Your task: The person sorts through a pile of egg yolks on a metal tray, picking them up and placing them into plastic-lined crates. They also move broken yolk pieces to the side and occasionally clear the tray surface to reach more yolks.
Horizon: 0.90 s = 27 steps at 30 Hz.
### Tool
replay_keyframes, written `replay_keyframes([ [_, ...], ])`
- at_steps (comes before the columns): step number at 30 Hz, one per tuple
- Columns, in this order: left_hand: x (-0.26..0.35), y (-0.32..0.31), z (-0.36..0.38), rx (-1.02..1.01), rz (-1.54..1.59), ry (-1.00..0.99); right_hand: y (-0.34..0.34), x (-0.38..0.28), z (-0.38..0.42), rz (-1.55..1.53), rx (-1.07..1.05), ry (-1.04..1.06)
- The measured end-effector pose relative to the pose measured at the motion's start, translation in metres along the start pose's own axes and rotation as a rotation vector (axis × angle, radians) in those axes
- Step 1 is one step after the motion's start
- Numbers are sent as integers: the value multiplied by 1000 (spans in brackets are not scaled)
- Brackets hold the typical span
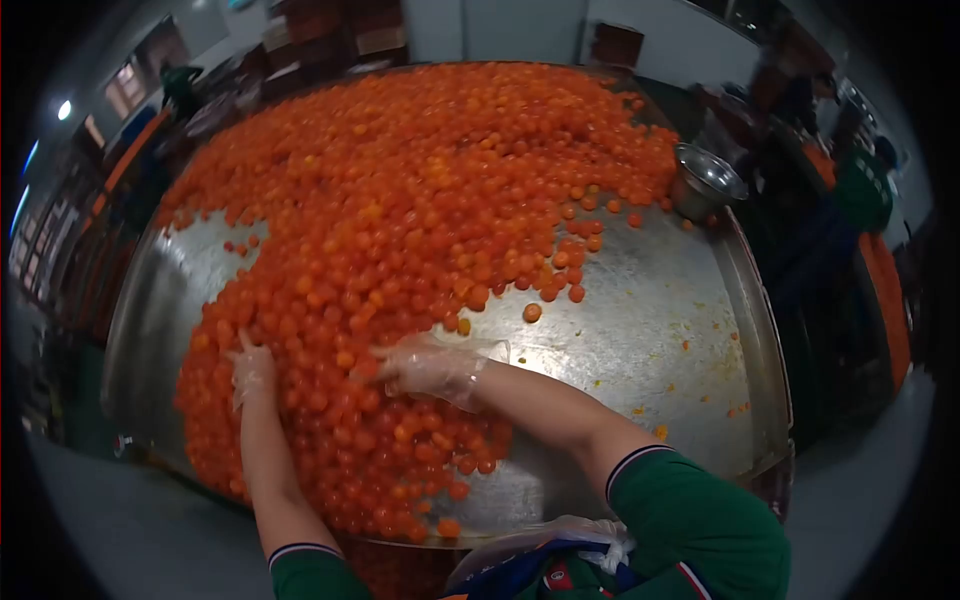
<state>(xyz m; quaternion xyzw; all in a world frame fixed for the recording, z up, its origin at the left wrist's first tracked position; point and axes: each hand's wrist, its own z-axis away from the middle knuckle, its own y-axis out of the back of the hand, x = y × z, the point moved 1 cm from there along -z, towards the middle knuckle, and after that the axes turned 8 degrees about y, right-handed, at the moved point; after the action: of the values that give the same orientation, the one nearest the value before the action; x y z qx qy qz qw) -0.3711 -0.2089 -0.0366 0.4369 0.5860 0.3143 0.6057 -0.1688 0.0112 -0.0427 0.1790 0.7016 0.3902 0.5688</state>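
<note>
A large heap of small round orange-red balls (430, 190) spreads over a metal table (640, 340). My left hand (253, 372), in a clear plastic glove, lies on the balls at the left with its fingers apart. My right hand (425, 368), gloved the same way, reaches in from the right and touches the balls near the heap's right edge. Its fingers point left and look spread, with nothing plainly held. A single ball (532, 313) lies apart from the heap, beyond my right wrist.
A metal bowl (705, 182) stands at the table's right back corner. Small orange scraps dot the right side of the table. People in green (866, 190) are at the far right, and another person (181, 90) is at the back left. Boxes stand behind the table.
</note>
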Motion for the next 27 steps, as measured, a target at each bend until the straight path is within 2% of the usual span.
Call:
replay_keyframes([
  [1, 8, 33, -22, 15, 40, -29, 25, -5, 27, -176, -13, 147],
  [2, 3, 45, -27, 17, 82, -54, 58, 3, 47, -195, 32, 211],
  [4, 4, 65, -39, -17, 173, -93, 117, 33, 109, -84, 393, -48],
  [5, 1, 67, -38, -49, 212, -110, 138, 74, 142, -31, 634, -47],
  [6, 4, 74, -43, -81, 245, -129, 161, 101, 175, -134, 903, -227],
  [7, 25, 96, -35, -114, 275, -144, 175, 168, 215, 20, 1053, -254],
  [8, 40, 106, -33, -124, 263, -160, 192, 200, 253, 189, 1171, -374],
  [9, 61, 120, -27, -67, 371, -181, 203, 214, 284, 395, 1189, -583],
  [10, 79, 124, -27, -16, 475, -190, 209, 246, 309, 372, 1221, -719],
  [12, 101, 93, -70, -236, 553, -125, 218, 319, 351, 86, 1353, -869],
  [13, 103, 92, -61, -264, 515, -104, 214, 337, 338, 45, 1319, -885],
  [16, 153, 122, -81, -461, 820, 2, 233, 341, 313, 169, 1212, -866],
  [19, 194, 140, -87, -627, 1145, 158, 270, 363, 257, 209, 1133, -946],
  [21, 203, 146, -83, -706, 1368, 271, 247, 387, 236, 220, 1091, -984],
  [23, 209, 154, -77, -747, 1611, 378, 219, 397, 177, 1, 1036, -799],
  [24, 205, 153, -84, -726, 1599, 373, 207, 385, 141, -101, 1027, -695],
  [26, 194, 138, -98, -730, 1412, 155, 189, 342, 87, -271, 996, -481],
  [27, 193, 135, -94, -715, 1426, 142, 177, 299, 64, -332, 976, -369],
])
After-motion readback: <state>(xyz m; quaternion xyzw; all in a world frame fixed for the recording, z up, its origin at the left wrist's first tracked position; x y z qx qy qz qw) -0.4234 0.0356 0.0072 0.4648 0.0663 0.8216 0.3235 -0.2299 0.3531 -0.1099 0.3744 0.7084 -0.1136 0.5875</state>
